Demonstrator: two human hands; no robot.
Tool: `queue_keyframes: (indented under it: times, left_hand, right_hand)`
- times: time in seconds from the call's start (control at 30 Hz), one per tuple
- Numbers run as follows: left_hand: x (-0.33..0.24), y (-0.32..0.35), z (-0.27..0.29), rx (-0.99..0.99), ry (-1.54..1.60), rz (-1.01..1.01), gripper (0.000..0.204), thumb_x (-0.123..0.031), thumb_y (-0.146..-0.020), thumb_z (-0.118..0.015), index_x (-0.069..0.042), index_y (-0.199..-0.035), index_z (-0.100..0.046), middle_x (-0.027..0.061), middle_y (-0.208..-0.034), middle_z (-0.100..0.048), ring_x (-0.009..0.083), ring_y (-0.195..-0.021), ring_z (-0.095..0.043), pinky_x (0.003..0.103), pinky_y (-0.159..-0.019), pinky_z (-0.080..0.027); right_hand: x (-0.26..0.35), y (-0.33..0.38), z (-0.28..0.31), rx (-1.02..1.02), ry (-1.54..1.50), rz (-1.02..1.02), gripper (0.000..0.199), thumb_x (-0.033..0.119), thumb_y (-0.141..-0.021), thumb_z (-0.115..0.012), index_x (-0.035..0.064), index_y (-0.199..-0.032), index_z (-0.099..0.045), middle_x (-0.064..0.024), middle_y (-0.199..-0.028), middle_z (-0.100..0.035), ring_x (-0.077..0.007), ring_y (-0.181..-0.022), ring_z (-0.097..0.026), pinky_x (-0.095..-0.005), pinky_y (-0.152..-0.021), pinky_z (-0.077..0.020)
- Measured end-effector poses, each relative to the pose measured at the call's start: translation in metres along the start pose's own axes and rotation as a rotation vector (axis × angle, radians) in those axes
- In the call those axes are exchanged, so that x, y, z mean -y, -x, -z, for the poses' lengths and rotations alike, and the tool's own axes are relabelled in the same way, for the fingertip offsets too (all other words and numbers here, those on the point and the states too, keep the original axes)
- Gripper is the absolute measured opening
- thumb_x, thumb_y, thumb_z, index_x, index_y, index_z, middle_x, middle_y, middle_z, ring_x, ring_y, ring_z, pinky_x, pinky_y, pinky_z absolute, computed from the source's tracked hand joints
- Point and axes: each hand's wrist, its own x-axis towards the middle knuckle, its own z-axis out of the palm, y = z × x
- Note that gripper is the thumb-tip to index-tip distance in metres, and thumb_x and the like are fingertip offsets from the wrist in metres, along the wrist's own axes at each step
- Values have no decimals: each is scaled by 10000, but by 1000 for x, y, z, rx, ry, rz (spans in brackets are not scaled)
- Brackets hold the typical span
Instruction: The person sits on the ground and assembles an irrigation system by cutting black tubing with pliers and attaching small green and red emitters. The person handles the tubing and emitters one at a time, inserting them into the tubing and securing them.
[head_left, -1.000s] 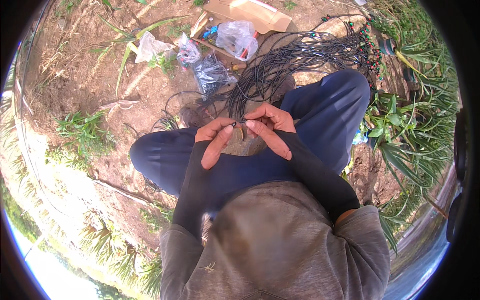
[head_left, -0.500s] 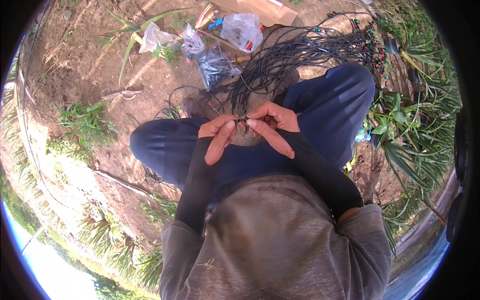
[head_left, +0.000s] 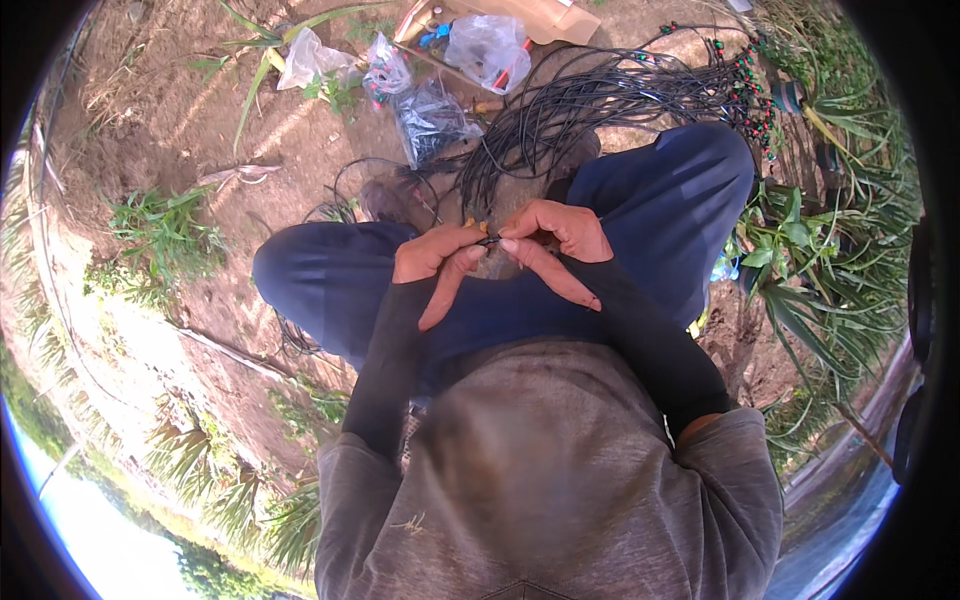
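My left hand and my right hand meet above my lap. Thumbs and fingers of both pinch a small black piece, perhaps a tube fitting. It is mostly covered by the fingertips, so its exact kind cannot be made out. Beyond the hands lies a large bundle of thin black tubes, whose near ends reach close to my fingertips. Many of the tubes end at the far right in small red and green tips.
A clear bag of dark small pieces lies left of the tubes. Behind it are a small bag with coloured bits, a cardboard box and a crumpled clear bag. Spiky plants grow at the right.
Both hands have drawn slightly closer around the black piece, which now shows less between the fingertips. My right hand has shifted a little to the right. The view has moved slightly.
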Motion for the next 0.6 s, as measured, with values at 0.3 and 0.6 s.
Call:
queue_keyframes:
  times: [0.3, 0.6]
  left_hand:
    - [-3, 5, 2, -28, -326, -314, 221, 43, -752, -705, -43, -955, -688, 104, -725, -608, 261, -608, -612, 310, -533, -466]
    - [2, 8, 1, -48, -592, -589, 358, -16, -626, -694, -27, -984, -672, 59, -702, -565, 212, -575, -591, 328, -478, -454]
  right_hand:
    - [5, 7, -5, 67, -44, -111, 50, 17, -899, -653, -12, -893, -612, -45, -806, -649, -70, -679, -611, -216, -594, -498]
    - [11, 9, -10, 51, -349, -444, 47, 52, -906, -649, 8, -891, -640, -54, -782, -657, -102, -700, -638, -241, -610, -524]
